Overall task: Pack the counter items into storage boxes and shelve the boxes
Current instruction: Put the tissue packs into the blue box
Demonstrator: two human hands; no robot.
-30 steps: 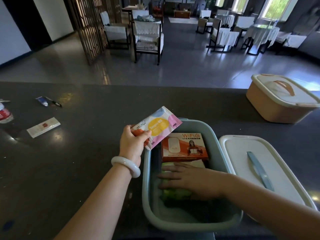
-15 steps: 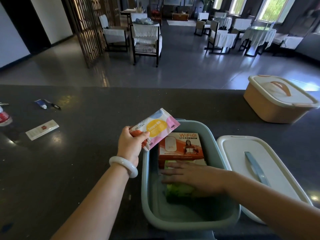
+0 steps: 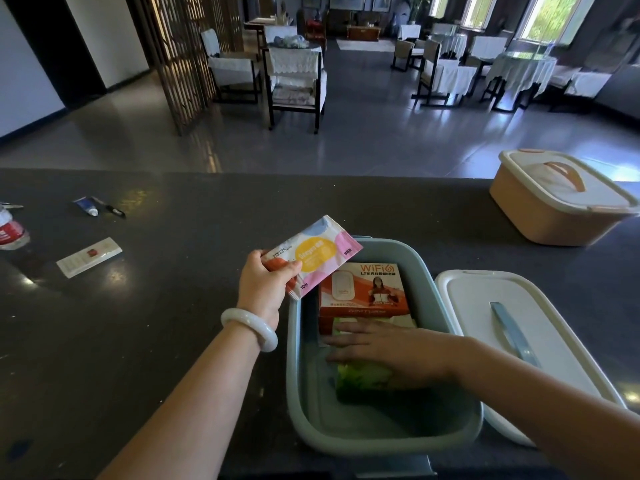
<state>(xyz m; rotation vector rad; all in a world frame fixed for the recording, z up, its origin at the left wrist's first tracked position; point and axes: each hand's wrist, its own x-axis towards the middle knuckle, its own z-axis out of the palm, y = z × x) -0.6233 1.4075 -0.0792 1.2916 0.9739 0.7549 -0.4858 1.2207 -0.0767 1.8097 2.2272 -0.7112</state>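
Left hand [image 3: 265, 289] grip pinches wipes packet [image 3: 317, 254] over blue box [image 3: 294, 368]; right hand [image 3: 388, 351], fingers spread flat, presses green pack [image 3: 360, 379].

Daylight enters through the windows [image 3: 550, 19] at the far right, which are overexposed to pale green-white. The floor [image 3: 363, 133] below them reflects a soft blue sheen. The dark counter [image 3: 173, 306] nearer the camera is dimmer, with small glare spots at its left. Straight lines bend towards the edges. The picture is sharp, without motion blur.
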